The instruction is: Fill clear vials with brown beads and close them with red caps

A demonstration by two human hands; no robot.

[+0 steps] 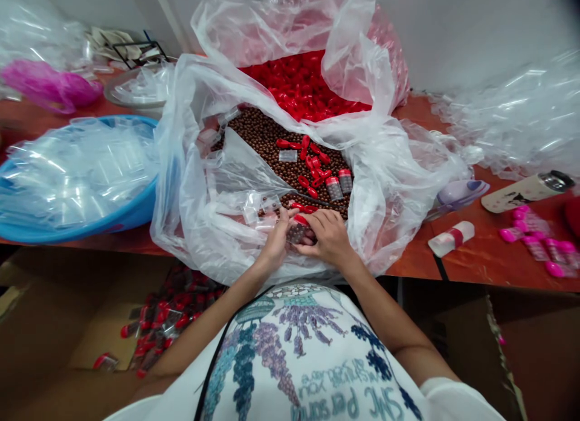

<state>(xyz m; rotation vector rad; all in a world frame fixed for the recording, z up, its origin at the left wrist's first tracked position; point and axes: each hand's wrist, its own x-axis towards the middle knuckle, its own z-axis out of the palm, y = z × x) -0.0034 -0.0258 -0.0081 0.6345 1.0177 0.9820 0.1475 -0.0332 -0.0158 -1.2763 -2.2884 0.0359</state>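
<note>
"How far along was the work?"

"Partway, I'd judge. Red-capped clear containers with dark contents lay heaped in the brown cardboard box at near left. Loose clear plastic pieces crowded the round blue plastic tub at left, and glossy red plastic pieces filled the far translucent white plastic bag, so plenty seemed left."

"And the piece being handled?"

"A small clear plastic container, dark inside, near the round brown beads. The left hand pinched its left side; the right hand had fingers curled around its right."

"Which way did it point?"

"Its red end faced far, slightly right, the long axis apparently running near to far. Fingers hid part, so I couldn't tell whether it was fully closed."
</note>
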